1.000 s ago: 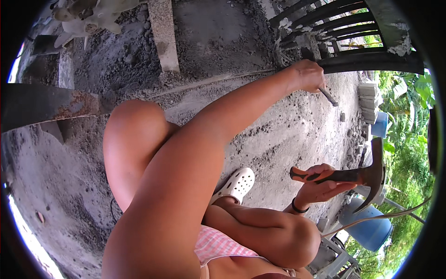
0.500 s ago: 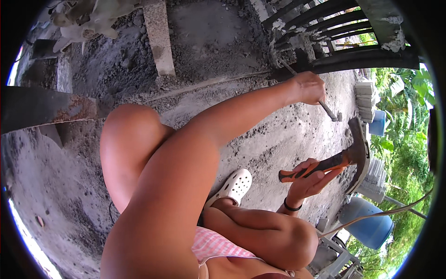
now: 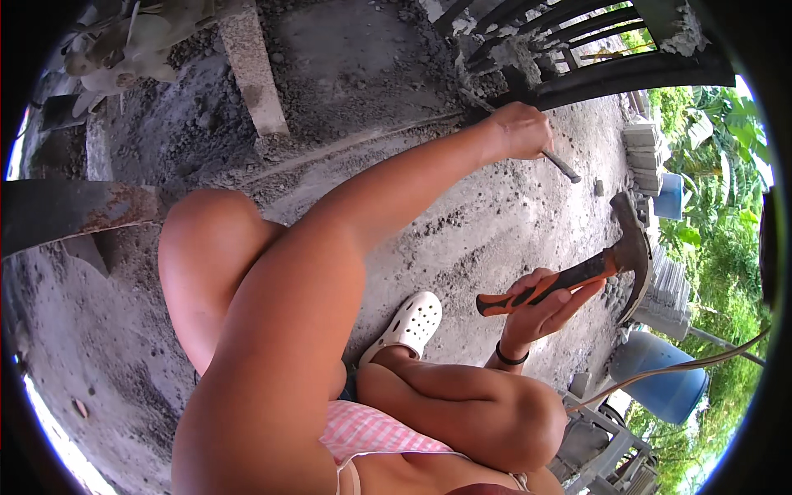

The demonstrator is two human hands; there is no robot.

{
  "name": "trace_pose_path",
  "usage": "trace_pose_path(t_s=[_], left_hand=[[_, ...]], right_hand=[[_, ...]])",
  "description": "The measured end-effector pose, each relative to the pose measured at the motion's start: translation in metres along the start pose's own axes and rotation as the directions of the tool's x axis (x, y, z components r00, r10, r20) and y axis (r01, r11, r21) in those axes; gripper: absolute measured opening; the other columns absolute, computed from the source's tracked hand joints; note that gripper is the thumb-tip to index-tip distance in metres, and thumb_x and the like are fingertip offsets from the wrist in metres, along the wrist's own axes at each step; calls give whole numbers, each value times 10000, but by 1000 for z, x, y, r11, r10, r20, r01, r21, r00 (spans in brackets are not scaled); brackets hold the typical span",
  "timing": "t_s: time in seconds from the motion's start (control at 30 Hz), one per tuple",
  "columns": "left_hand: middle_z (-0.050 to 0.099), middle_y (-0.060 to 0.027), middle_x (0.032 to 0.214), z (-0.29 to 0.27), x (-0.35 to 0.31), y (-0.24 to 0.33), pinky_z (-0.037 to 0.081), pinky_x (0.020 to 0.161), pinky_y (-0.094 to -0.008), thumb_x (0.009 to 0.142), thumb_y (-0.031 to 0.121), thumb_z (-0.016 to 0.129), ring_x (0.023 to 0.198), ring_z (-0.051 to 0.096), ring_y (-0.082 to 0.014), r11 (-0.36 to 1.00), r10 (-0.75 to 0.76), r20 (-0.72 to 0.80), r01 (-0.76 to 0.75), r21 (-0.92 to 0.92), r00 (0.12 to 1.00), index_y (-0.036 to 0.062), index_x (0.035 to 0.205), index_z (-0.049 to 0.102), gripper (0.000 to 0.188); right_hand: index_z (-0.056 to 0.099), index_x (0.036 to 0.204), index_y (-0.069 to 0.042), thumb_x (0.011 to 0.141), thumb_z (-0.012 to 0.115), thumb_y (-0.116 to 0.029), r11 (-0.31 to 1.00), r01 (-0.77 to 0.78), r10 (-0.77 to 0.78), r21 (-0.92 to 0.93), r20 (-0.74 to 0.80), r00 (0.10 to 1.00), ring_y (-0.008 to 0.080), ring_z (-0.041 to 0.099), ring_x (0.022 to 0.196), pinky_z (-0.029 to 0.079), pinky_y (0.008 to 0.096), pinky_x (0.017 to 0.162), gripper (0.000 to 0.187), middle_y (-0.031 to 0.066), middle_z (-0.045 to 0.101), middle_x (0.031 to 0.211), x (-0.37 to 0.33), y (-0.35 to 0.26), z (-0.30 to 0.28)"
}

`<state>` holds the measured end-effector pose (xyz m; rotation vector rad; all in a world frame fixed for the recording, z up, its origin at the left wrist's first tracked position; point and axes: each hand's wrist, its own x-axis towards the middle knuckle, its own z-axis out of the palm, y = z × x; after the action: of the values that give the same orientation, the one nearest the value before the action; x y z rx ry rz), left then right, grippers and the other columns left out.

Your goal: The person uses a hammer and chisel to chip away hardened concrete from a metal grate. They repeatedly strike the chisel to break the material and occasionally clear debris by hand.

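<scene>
My left hand [image 3: 525, 130] is closed around a thin metal chisel [image 3: 564, 168]. One end of the chisel sticks out below the fist; the other reaches toward the rough concrete at the foot of a black slatted frame [image 3: 627, 80]. My right hand [image 3: 544, 318] grips a claw hammer with a black and orange handle [image 3: 587, 269]. The thumb lies along the handle and the other fingers reach toward the hammer's dark head [image 3: 634, 252]. The hammer is held apart from the chisel.
A concrete strip [image 3: 252, 74] lies among grey rubble at upper left. A rusty metal beam [image 3: 91, 206] juts in from the left. Stacked blocks [image 3: 643, 157], a blue barrel [image 3: 660, 379] and a cable [image 3: 701, 361] are on the right. My white clog [image 3: 417, 322] rests on the ground.
The view has shifted a little, so the frame and both hands appear farther left and higher. Both hands keep their holds on the chisel and the hammer.
</scene>
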<state>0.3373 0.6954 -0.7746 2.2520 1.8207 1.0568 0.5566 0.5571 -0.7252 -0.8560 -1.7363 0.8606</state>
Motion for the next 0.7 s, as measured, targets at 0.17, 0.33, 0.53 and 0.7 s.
trace_pose_path(t_s=[0.17,0.33,0.53,0.7], left_hand=[[669,-70,755,-4,-3,4,530,634,-404,791,168,607,711,661,-283,1000,-7,-25,6,-12,1000,276,910,718,195],[645,-84,699,-17,10,11,524,636,-402,806,159,610,666,647,-291,999,-46,-59,46,-6,997,258,908,711,175],[634,-95,748,8,-10,-31,520,681,-408,828,182,589,737,643,-291,994,-99,-64,102,44,993,172,811,683,96],[622,-127,734,17,-5,-19,518,695,-422,935,317,434,748,639,-304,998,-56,-76,52,-47,996,42,654,629,439]], right_hand=[[-55,1491,-106,1014,288,-335,1000,24,-24,7,-7,1000,130,441,465,354,252,410,631,71,480,629,1,2,-2],[-46,1491,-102,1018,285,-329,1000,23,-23,1,31,999,128,445,473,367,253,420,620,67,476,630,-2,5,-6],[-34,1491,-94,1020,288,-299,998,23,-28,59,91,995,130,444,477,390,257,427,607,84,479,649,-6,16,-8],[-61,1494,-152,1025,269,-293,989,138,-143,45,120,983,134,443,476,390,251,422,590,114,511,699,0,9,-7]])
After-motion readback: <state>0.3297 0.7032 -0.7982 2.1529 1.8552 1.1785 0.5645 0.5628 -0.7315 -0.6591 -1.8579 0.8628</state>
